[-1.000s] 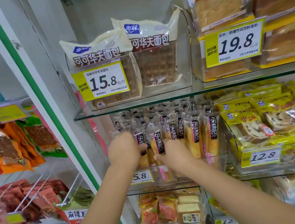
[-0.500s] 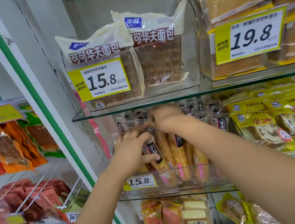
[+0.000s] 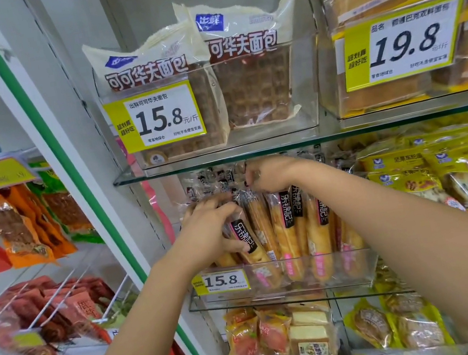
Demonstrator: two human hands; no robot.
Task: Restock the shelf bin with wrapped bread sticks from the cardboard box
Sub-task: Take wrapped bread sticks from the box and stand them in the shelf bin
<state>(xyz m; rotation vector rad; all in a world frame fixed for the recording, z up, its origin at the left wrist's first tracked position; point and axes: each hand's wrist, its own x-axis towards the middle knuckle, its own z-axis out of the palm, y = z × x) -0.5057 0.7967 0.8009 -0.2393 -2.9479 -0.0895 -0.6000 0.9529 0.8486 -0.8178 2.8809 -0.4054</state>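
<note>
At the middle shelf, your left hand (image 3: 210, 236) grips a leaning wrapped bread stick (image 3: 245, 238) at the left end of the clear shelf bin (image 3: 352, 269). Your right hand (image 3: 270, 175) curls over rear wrapper tops (image 3: 220, 179); whether it holds one cannot be told. Stand the stick upright, label outward, tight against its neighbours (image 3: 287, 230), and press the rows back gently without crushing.

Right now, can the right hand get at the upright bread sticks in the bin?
Probably yes: the right hand pinches the tops of the bread sticks below the glass shelf; nothing is between.
</note>
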